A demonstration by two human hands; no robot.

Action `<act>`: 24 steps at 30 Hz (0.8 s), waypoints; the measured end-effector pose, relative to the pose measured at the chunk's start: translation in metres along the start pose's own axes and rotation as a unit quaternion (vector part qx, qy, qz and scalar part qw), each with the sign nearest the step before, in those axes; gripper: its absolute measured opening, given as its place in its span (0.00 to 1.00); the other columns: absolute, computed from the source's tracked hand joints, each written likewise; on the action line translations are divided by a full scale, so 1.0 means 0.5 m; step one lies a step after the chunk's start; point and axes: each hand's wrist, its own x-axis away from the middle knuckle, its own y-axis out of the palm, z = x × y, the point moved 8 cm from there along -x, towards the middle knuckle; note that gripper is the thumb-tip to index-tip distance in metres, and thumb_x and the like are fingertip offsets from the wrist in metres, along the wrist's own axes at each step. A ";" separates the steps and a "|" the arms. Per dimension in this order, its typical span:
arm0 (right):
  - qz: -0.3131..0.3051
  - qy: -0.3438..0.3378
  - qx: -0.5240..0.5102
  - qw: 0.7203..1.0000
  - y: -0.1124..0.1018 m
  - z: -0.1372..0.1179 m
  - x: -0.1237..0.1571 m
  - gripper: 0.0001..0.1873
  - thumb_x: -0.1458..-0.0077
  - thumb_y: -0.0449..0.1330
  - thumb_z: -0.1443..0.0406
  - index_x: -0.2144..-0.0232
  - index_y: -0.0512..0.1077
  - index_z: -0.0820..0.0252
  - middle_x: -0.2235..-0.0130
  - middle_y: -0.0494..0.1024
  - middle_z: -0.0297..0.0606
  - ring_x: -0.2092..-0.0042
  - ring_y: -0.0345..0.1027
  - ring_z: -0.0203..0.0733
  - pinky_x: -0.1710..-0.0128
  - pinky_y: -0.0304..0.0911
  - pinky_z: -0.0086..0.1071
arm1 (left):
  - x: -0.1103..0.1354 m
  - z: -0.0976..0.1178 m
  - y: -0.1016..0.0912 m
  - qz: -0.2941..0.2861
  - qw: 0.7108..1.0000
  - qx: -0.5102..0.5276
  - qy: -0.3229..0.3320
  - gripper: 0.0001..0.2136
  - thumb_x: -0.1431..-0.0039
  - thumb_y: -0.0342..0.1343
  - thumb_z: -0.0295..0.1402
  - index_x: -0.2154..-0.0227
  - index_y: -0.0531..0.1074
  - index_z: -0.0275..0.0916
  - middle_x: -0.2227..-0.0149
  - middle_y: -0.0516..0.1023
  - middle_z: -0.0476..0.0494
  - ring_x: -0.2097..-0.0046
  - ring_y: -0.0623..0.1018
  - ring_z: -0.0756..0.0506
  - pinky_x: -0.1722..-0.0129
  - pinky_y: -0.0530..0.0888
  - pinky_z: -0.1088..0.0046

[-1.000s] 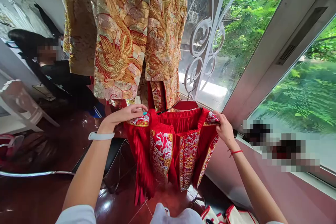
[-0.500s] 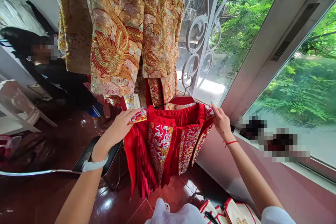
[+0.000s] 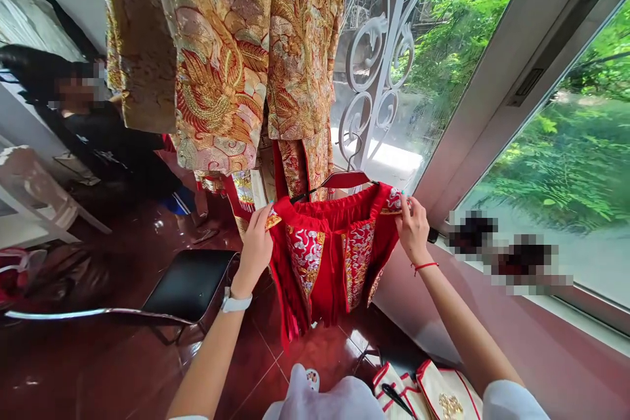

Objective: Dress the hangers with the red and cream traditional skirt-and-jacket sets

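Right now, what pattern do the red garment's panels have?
The red garment has panels with silver and gold swirls, best seen in the head view.

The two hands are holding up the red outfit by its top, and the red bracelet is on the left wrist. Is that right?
Not quite: the head view shows the red bracelet on the right wrist. The left hand and right hand do hold up the red outfit by its top.
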 end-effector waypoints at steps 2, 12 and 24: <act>0.002 0.002 0.018 1.000 0.008 -0.007 -0.022 0.28 0.41 0.53 0.70 0.38 0.68 0.61 0.45 0.73 0.54 0.49 0.68 0.54 0.51 0.70 0.46 | -0.011 0.011 -0.004 0.010 1.000 0.004 0.000 0.31 0.43 0.41 0.18 0.36 0.64 0.40 0.44 0.71 0.37 0.41 0.72 0.41 0.36 0.68 0.55; -0.001 0.048 -0.116 0.992 -0.015 0.002 -0.115 0.31 0.47 0.47 0.77 0.44 0.72 0.60 0.49 0.80 0.48 0.51 0.74 0.49 0.52 0.70 0.39 | -0.112 0.076 -0.009 0.003 1.000 0.001 -0.015 0.27 0.44 0.40 0.19 0.45 0.72 0.38 0.57 0.66 0.40 0.51 0.71 0.42 0.40 0.69 0.58; -0.096 0.038 -0.217 0.971 0.042 0.022 -0.031 0.40 0.47 0.43 0.77 0.32 0.57 0.58 0.33 0.63 0.46 0.32 0.58 0.45 0.36 0.61 0.44 | 0.022 0.082 0.051 0.077 0.989 -0.115 0.048 0.27 0.37 0.41 0.19 0.36 0.63 0.39 0.44 0.61 0.31 0.38 0.64 0.36 0.37 0.64 0.50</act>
